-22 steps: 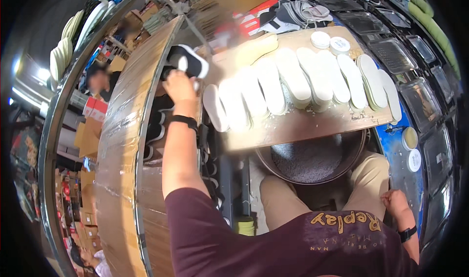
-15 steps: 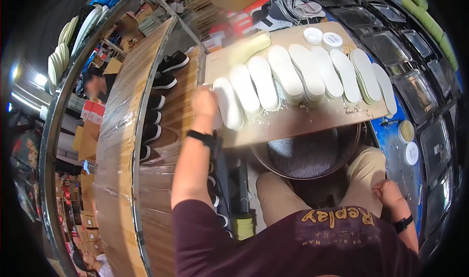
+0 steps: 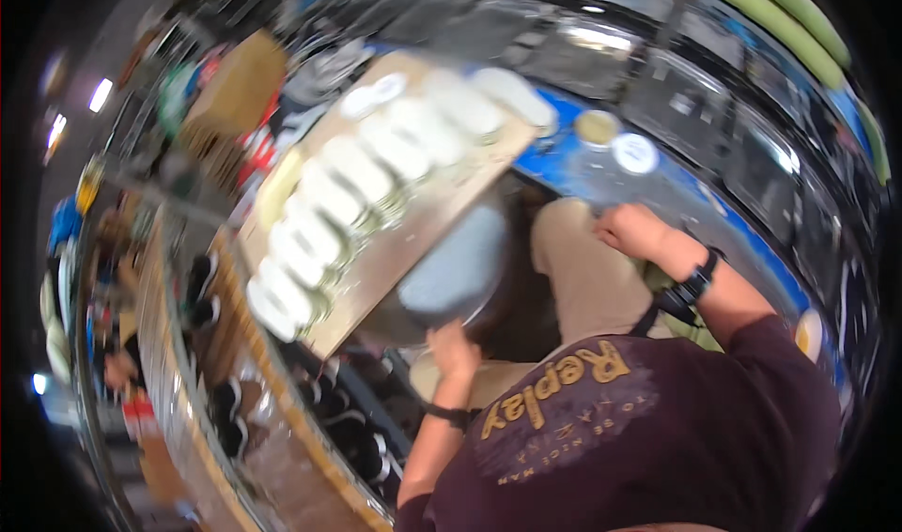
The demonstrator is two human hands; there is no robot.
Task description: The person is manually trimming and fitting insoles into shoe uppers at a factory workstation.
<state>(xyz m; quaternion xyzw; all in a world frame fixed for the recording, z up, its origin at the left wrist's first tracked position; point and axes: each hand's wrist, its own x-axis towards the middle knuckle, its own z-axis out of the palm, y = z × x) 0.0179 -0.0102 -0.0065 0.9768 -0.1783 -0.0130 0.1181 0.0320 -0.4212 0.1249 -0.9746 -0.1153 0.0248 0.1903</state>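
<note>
My left hand (image 3: 453, 349) is by the near rim of a round dark tub (image 3: 487, 305), close to my left knee. Motion smears its fingers, and I cannot tell whether it touches the rim. Above my right knee (image 3: 569, 222), my right hand (image 3: 637, 231) is curled into a fist; whatever it may hold is hidden. Beyond the tub lies a tan board (image 3: 418, 241), slanting across the view. White shoe insoles (image 3: 334, 180) stand on it in a row of several stacks. A pale yellow insole (image 3: 284, 186) rests at their far side.
Round white-lidded containers (image 3: 386, 87) sit at the board's far edge. On the blue bench to the right are an open jar (image 3: 596, 128) and a round white lid (image 3: 635, 154). Dark trays (image 3: 691, 105) line the far right. Black shoes (image 3: 225, 400) stand on the rack at left.
The whole view has swung round toward the right and blurred. My left hand has left the insoles at the board's left end and come back to the tub. My right hand stays fisted.
</note>
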